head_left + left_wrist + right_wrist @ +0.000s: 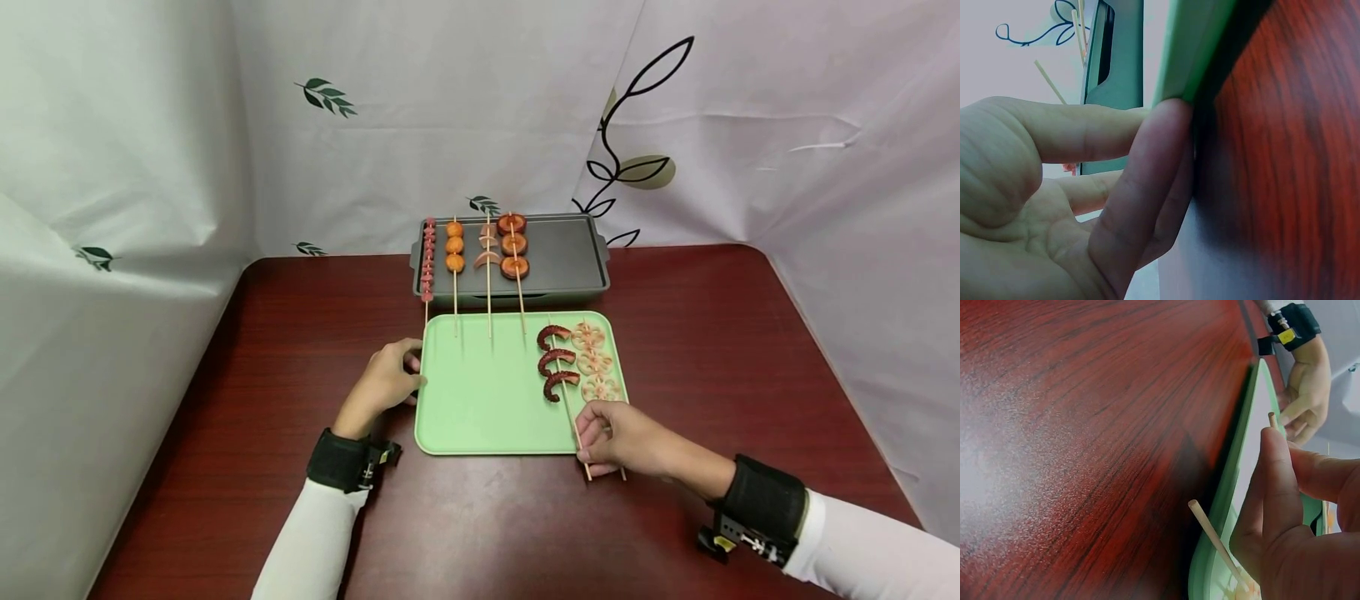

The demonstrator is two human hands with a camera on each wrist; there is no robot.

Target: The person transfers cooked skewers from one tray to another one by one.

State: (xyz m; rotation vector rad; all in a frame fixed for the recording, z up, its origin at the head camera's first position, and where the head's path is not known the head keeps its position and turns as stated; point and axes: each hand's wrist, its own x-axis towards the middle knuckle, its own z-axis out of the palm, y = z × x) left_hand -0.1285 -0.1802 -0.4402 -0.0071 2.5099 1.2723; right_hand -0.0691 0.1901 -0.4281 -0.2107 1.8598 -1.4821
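On the right half of the green tray (pixel 487 392) lie a skewer of dark red octopus tentacles (pixel 555 360) and a skewer of lotus root slices (pixel 594 363). My right hand (pixel 611 435) pinches the lower stick of the tentacle skewer between thumb and fingers, over the tray's near edge. In the right wrist view, a stick tip (pixel 1272 419) pokes out past these fingertips. At the tray's left edge, my left hand (pixel 387 375) grips the rim. The left wrist view shows its fingers (pixel 1163 137) curled against the green edge (pixel 1194 50).
Behind the tray stands a dark grill pan (pixel 566 250). Across it lie a pink meat skewer (pixel 428 258), an orange ball skewer (pixel 454 246), a pale pink slice skewer (pixel 487 258) and a mushroom skewer (pixel 514 246). Their sticks reach toward the tray. A dark red table (pixel 697 358) supports everything.
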